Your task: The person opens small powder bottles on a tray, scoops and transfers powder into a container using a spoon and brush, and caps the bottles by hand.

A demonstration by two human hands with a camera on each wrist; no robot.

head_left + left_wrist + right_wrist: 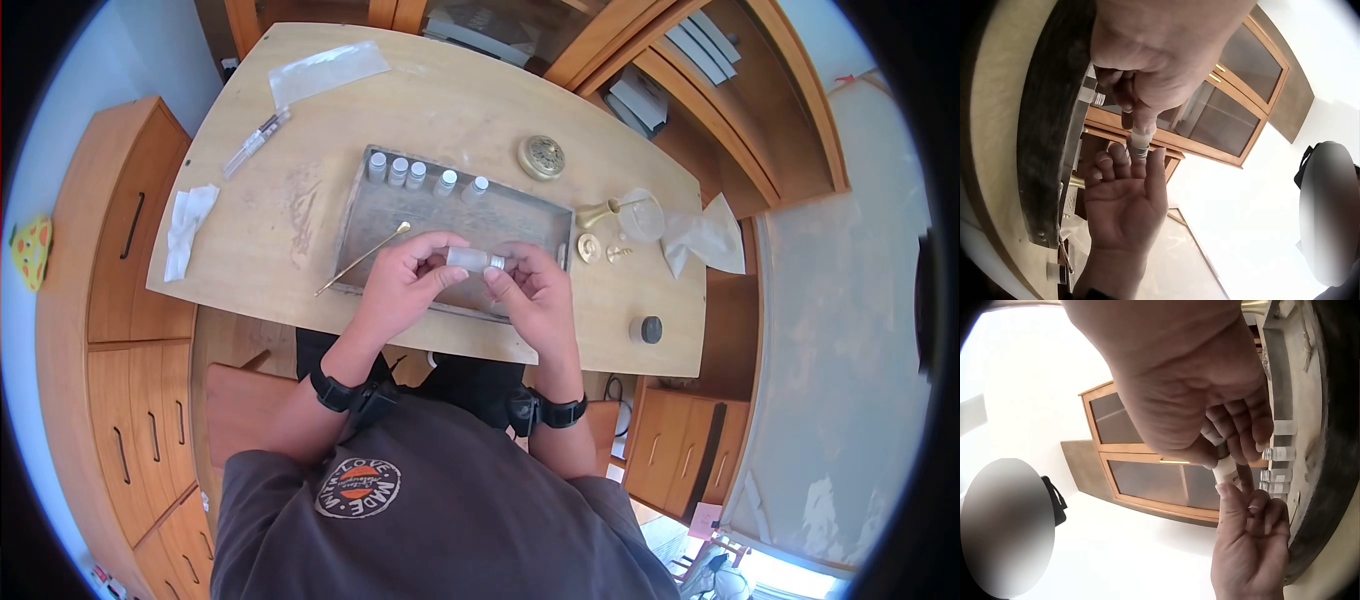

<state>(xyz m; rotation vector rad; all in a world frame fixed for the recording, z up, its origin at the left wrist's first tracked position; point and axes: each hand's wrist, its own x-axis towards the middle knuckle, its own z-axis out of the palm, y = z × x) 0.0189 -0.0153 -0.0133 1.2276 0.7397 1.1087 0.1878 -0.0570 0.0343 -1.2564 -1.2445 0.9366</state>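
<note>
A small frosted vial [468,258] with a silver screw cap [497,262] lies on its side in the air over the front of a wooden tray [525,225]. My left hand [405,280] pinches the bottom end of the vial between thumb and fingers. At the cap end, the thumb and fingers of my right hand [535,290] hold the cap. In the right wrist view, the vial [1227,472] shows small dark print on its side. A slim brass spoon [365,258] leans across the tray's left front rim, beside my left hand.
Several capped vials [446,183] stand along the tray's back. Right of it are a round brass box [541,157], a flared brass piece [598,212], a clear cup [641,216] and a dark-lidded jar [646,329]. A white tissue [188,230] and plastic sleeve [327,73] lie left.
</note>
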